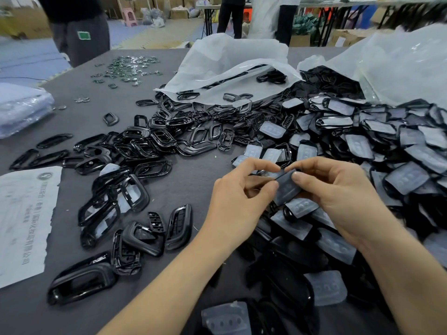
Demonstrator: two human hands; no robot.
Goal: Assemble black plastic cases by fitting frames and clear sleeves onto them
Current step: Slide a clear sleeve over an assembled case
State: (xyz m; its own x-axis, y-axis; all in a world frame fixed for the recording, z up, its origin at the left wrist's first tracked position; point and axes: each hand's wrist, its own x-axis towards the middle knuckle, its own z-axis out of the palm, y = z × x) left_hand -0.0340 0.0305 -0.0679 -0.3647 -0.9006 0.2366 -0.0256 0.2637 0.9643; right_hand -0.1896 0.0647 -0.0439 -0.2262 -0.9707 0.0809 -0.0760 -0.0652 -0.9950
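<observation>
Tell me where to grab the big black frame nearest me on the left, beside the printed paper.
Pinch a long rail of the black frame from above, one finger through its open window, thumb on the outer edge. It lies flat, window up. The left hand, nearer, must first let go of the sleeved case.

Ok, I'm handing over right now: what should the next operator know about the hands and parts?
Left hand and right hand both pinch one sleeved case above the table.
Loose black frames lie heaped to the left; more sleeved cases pile on the right, by a plastic bag.
Done: sleeve is on the held case.
Left: probably fit a frame on it, then work through the piles.
</observation>
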